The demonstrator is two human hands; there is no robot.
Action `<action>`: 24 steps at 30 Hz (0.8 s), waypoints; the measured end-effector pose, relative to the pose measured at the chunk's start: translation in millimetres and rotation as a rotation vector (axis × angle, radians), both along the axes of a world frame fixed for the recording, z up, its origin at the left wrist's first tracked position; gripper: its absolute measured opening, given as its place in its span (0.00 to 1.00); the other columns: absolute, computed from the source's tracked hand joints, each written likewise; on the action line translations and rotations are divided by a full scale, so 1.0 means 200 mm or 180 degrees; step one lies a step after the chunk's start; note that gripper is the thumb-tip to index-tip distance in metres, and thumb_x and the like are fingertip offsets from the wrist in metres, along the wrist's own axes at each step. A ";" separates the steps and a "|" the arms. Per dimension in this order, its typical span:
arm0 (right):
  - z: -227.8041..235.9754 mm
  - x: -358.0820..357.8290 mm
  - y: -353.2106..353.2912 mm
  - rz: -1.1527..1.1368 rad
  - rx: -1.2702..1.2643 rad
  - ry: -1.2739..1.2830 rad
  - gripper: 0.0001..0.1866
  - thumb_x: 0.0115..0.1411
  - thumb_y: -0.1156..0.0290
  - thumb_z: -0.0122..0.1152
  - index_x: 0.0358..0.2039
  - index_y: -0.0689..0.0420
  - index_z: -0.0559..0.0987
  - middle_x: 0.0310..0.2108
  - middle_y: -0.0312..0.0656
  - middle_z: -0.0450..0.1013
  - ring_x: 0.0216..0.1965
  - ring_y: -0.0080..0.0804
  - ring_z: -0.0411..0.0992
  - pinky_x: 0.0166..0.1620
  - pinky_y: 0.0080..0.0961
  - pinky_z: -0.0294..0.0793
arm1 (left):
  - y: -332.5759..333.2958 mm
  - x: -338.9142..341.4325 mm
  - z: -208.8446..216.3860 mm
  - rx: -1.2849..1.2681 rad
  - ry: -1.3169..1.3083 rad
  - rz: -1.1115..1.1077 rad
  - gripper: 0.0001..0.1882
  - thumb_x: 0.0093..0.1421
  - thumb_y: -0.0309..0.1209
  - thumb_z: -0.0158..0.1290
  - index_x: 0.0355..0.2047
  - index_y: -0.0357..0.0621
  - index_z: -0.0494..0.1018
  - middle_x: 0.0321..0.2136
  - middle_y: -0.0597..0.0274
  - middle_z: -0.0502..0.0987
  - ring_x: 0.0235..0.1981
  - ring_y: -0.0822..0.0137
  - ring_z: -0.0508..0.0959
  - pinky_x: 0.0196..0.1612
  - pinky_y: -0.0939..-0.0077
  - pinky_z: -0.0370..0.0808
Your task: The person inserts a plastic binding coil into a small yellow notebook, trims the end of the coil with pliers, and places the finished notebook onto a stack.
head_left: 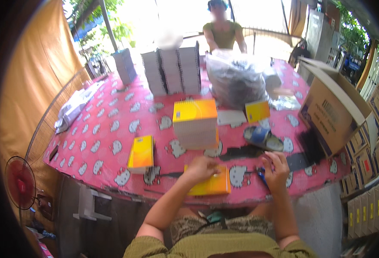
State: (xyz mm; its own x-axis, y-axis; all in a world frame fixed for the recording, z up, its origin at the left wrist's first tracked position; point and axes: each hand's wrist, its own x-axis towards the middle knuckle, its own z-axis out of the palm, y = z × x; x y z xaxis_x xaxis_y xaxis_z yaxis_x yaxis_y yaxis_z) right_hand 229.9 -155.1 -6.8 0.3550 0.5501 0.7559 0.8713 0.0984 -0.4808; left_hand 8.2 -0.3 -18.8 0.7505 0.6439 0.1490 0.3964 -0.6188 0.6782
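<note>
A yellow-orange spiral notebook [211, 185] lies near the table's front edge. My left hand [203, 168] is over its upper part, fingers bent and closed against the cover. To the right, my right hand [277, 168] hovers with thumb and fingers drawn together; whatever they pinch is too small to make out. Just beside it is a blue-handled hand tool [262, 176], its kind unclear. Beyond my hands rises a tall stack of yellow notebooks [196, 124]. A smaller pile of the same notebooks [141, 152] sits to the left.
A blue slipper [263, 137] and another yellow notebook [257, 112] lie to the right. Tall book stacks [171, 71] and a clear plastic bag [236, 79] stand farther back. An open cardboard box [333, 107] occupies the right edge. Across the table is a person [224, 34].
</note>
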 end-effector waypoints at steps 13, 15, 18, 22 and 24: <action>0.18 -0.30 0.00 0.1424 -0.1001 0.0989 0.11 0.48 0.79 0.68 0.35 0.61 0.81 0.31 0.39 0.74 0.28 0.22 0.72 0.30 0.18 0.71 | -0.30 -0.11 0.19 0.1327 -0.0834 0.0283 0.12 0.46 0.28 0.63 0.32 0.44 0.77 0.26 0.63 0.79 0.30 0.64 0.77 0.40 0.70 0.68; 0.19 -0.30 -0.02 0.1404 -0.1104 0.0921 0.12 0.48 0.80 0.68 0.36 0.61 0.81 0.33 0.39 0.73 0.29 0.22 0.73 0.31 0.17 0.72 | -0.33 -0.11 0.23 0.1223 -0.0917 0.0409 0.12 0.46 0.28 0.63 0.33 0.44 0.77 0.27 0.61 0.79 0.30 0.63 0.77 0.41 0.70 0.68; 0.18 -0.29 -0.03 0.1296 -0.1052 0.0953 0.13 0.47 0.80 0.68 0.35 0.59 0.81 0.32 0.39 0.72 0.29 0.24 0.72 0.30 0.19 0.71 | -0.32 -0.13 0.23 0.1065 -0.0968 0.0320 0.10 0.47 0.28 0.63 0.32 0.45 0.78 0.30 0.59 0.80 0.32 0.63 0.77 0.43 0.70 0.68; 0.14 -0.31 -0.01 0.1101 -0.0885 0.0815 0.13 0.46 0.81 0.67 0.35 0.56 0.81 0.30 0.39 0.71 0.28 0.28 0.71 0.29 0.22 0.70 | -0.32 -0.13 0.18 0.1090 -0.1010 0.0440 0.08 0.47 0.30 0.64 0.29 0.46 0.80 0.29 0.62 0.80 0.35 0.63 0.77 0.46 0.69 0.65; 0.13 -0.33 0.01 0.1144 -0.0862 0.0779 0.13 0.45 0.81 0.67 0.34 0.56 0.81 0.29 0.38 0.70 0.29 0.28 0.70 0.30 0.23 0.70 | -0.32 -0.13 0.18 0.1190 -0.0889 0.0488 0.08 0.46 0.32 0.65 0.28 0.46 0.80 0.29 0.64 0.80 0.37 0.64 0.77 0.49 0.68 0.63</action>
